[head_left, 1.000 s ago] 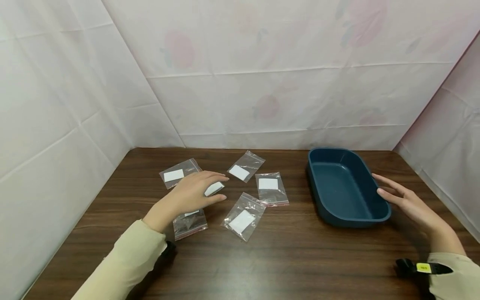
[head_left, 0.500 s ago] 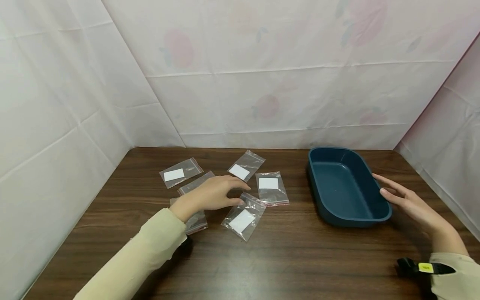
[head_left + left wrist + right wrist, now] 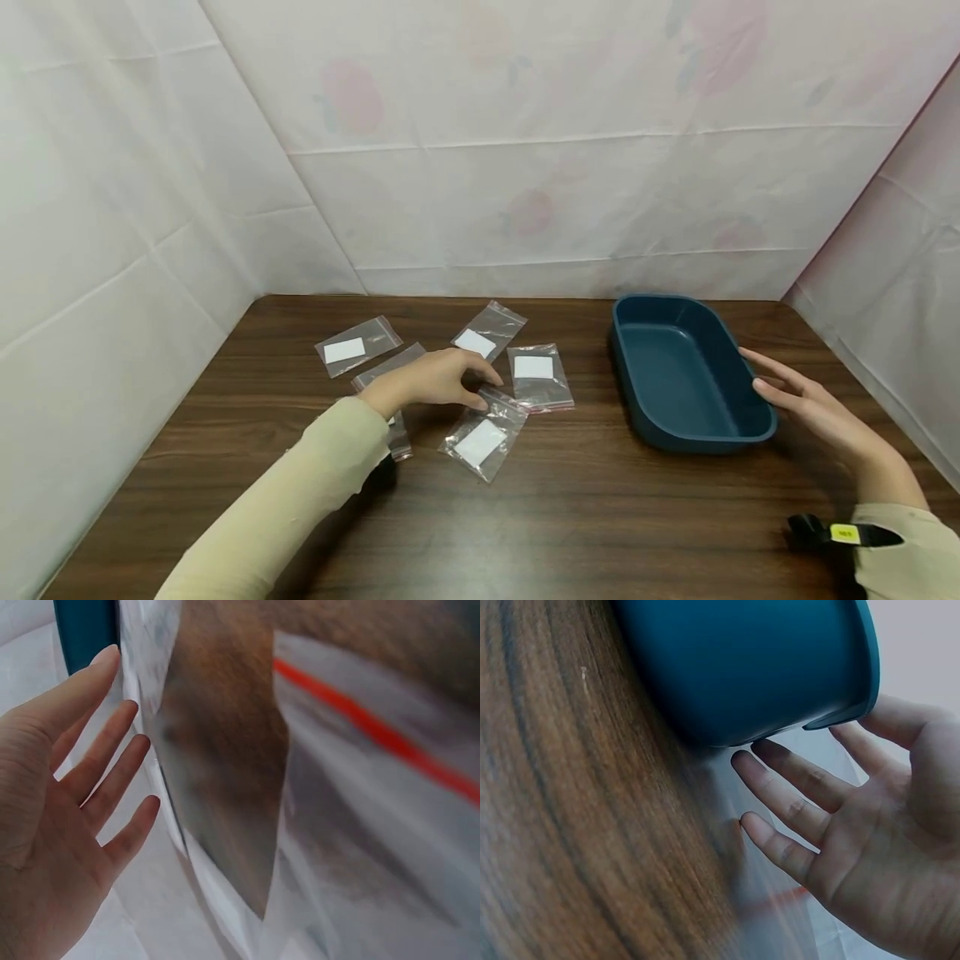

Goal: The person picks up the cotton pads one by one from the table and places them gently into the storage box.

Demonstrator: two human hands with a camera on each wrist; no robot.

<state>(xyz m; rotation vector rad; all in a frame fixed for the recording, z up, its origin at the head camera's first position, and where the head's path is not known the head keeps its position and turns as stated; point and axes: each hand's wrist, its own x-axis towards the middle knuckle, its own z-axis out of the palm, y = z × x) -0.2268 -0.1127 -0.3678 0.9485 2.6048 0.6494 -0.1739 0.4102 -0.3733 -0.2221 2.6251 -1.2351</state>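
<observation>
My left hand (image 3: 431, 382) hovers over the upper end of a clear zip bag (image 3: 480, 443) with a white label. Its thumb tip meets or nearly meets the bag's edge; its fingers are parted and loosely bent in the left wrist view, with nothing pinched between them. At the right, fingertips of my right hand (image 3: 832, 421) touch the outside of a dark blue plastic basin (image 3: 678, 367), thumb by the rim. In the right wrist view these fingers are spread beside the basin wall (image 3: 757, 667). Under my left wrist, another zip bag (image 3: 400, 442) is partly covered.
More labelled zip bags lie flat on the brown wooden table (image 3: 525, 533): one at the far left (image 3: 358, 343), one at the back (image 3: 491, 327), one in the middle (image 3: 542, 383). Another bag (image 3: 390, 365) is partly under my left hand. White cloth (image 3: 480, 192) hangs behind.
My left hand has moved right, from above the left-hand bags to the front middle bag, and has come slightly lower. My right hand stays at the basin.
</observation>
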